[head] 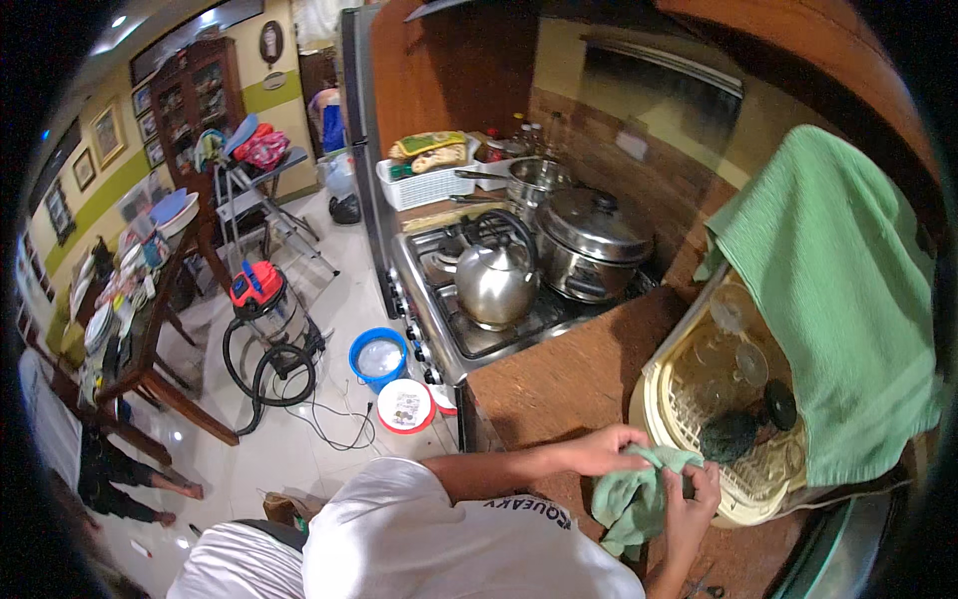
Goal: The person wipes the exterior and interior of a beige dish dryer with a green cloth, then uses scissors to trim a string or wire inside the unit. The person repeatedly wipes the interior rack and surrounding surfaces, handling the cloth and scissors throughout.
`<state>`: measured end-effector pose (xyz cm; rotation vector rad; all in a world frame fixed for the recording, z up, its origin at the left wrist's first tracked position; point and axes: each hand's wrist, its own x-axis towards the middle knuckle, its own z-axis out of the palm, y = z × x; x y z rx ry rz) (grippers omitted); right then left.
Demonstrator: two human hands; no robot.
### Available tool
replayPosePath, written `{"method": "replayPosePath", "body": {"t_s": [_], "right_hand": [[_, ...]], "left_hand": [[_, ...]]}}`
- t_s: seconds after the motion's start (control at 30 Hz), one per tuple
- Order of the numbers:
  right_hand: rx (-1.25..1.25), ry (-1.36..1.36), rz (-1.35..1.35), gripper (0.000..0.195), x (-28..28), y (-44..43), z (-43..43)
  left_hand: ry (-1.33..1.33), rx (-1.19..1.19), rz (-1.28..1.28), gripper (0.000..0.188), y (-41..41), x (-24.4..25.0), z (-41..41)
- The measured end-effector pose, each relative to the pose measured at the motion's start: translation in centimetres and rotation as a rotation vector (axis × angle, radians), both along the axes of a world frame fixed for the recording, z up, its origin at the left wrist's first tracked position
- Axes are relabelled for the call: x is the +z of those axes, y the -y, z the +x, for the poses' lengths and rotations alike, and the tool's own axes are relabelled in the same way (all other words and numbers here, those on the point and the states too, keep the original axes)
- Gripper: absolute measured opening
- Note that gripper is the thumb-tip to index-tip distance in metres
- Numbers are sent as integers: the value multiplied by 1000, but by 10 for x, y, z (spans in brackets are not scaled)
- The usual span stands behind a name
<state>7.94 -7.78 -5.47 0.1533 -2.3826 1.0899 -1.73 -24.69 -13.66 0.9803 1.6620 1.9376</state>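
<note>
A wrinkled light green cloth (pixel 636 498) is held between both my hands, above the brown countertop's edge. My left hand (pixel 610 451) pinches the cloth's upper left part. My right hand (pixel 694 487) grips it on the right, fingers curled around a fold. Whether anything is wrapped inside the cloth cannot be seen. Just beyond my hands stands a cream plastic dish drainer (pixel 650 419), with clear glassware (pixel 751 365) and dark round items (pixel 730 436) inside. A larger green towel (pixel 831 299) drapes over its raised right side and hides part of the inside.
Left of the brown countertop (pixel 569 374), a gas stove (pixel 441 352) carries a steel kettle (pixel 494 281) and a lidded pot (pixel 595 239). On the floor are a blue bucket (pixel 378 356), a white-lidded tub (pixel 405 406) and a vacuum cleaner (pixel 273 307). Another person's legs (pixel 120 479) show at far left.
</note>
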Motion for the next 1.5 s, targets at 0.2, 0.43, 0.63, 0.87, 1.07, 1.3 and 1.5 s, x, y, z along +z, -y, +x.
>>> {"method": "replayPosePath", "body": {"t_s": [0.2,0.43,0.63,0.87,1.07,1.3,1.5], "right_hand": [[268,6,25,20,9,16,-36],[205,-120,33,34,14,22,-54],[-144,-424,132,48,55,8,-108],[-36,-62,82,51,81,10,-141],[-127,192,37,49,90,2,-146],[-119,279,88,44,89,5,-153],[-20,145,74,35,74,-3,-159]], "left_hand": [[587,-423,92,34,49,-33,-17],[17,257,209,43,41,9,-8],[-719,729,-51,44,10,55,-45],[-1412,755,-297,47,-12,89,-95],[-1495,767,-401,46,-22,131,-99],[-1329,854,-398,40,-28,136,-77],[-1348,627,-324,41,-23,145,-85]]}}
